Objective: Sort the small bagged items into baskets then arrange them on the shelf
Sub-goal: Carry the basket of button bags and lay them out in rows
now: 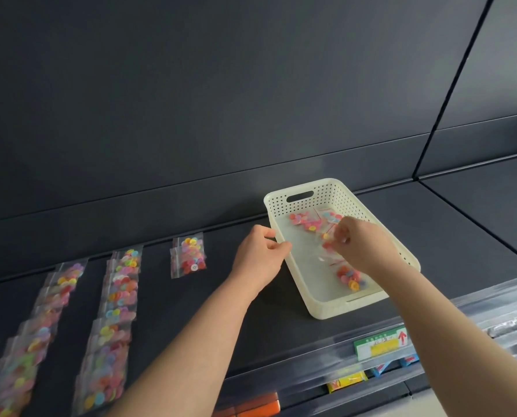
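A cream perforated basket (299, 188) stands on the dark shelf (191, 311) at centre right, holding several clear bags of coloured buttons (350, 278). My left hand (258, 257) grips the basket's left rim. Inside the basket, my right hand (362, 245) pinches a button bag (326, 239). On the shelf to the left lie two long overlapping rows of button bags (112, 320) and a short stack of two bags (188, 258).
The shelf's dark back panel (221, 100) rises behind the basket. A clear price rail with a green and yellow label (380, 344) runs along the front edge. Below it sit orange, yellow and blue packaged goods (346, 383).
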Demonstrator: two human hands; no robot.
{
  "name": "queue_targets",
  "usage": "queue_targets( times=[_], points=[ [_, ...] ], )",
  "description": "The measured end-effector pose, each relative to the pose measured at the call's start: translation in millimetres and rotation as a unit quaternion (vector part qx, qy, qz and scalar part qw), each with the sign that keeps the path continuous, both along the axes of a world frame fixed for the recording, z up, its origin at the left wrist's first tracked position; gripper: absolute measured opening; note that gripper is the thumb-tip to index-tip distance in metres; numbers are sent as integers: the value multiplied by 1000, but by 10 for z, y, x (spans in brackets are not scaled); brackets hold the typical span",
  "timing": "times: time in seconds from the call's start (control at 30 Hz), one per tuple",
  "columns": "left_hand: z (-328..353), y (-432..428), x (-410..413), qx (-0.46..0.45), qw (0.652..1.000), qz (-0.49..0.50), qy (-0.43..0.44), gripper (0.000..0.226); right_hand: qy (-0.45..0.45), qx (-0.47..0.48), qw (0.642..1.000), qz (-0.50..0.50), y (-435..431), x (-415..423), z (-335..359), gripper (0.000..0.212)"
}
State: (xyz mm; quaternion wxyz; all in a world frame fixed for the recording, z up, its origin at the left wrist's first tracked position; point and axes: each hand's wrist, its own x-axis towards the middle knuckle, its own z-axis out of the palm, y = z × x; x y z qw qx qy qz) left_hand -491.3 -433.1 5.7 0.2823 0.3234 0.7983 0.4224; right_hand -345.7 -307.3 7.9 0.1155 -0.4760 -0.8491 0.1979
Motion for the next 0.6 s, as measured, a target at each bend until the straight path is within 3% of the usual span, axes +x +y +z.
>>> queue_targets(
  times=[0.07,0.17,0.27,0.43,0.6],
  points=[
    [41,-35,-21,28,999,7,-20,28,162,-60,984,-46,-42,-85,104,19],
    [156,-112,-43,74,993,0,-96,29,342,-200,917,-36,-205,-285,290,39],
    [224,-217,-117,99,987,10,-128,21,335,-226,914,35,-402,-521,322,29],
    [181,-498,-399,87,990,73,-80,13,336,-295,891,83,-648,-847,234,9],
    [84,-795,-642,52,994,92,-36,13,315,-359,875,82,-845,-1140,135,15]
  ],
)
